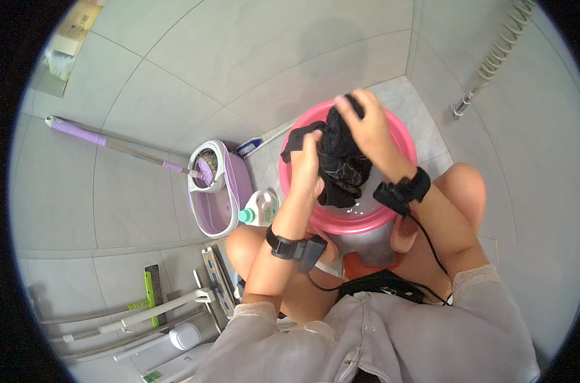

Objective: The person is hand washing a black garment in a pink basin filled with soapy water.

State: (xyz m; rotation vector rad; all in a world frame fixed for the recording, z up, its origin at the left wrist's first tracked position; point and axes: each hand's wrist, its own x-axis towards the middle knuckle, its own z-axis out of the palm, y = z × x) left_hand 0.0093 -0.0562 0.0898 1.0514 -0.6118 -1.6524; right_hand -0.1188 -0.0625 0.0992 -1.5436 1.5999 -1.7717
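Grey tiles [239, 57] surround me as my left grip [307, 159] clenches black cloth [336, 148] over the pink basin [360, 228], my right grip [374, 133] against it, how closed I cannot tell; loose, probably wet folds could slip and splash.

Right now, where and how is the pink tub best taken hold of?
Probably by the tub's rim, from the left and right sides at once: the tub is round, and its rim is bare on the right. On the left, hold nearer you, since the black cloth overlaps the edge there.
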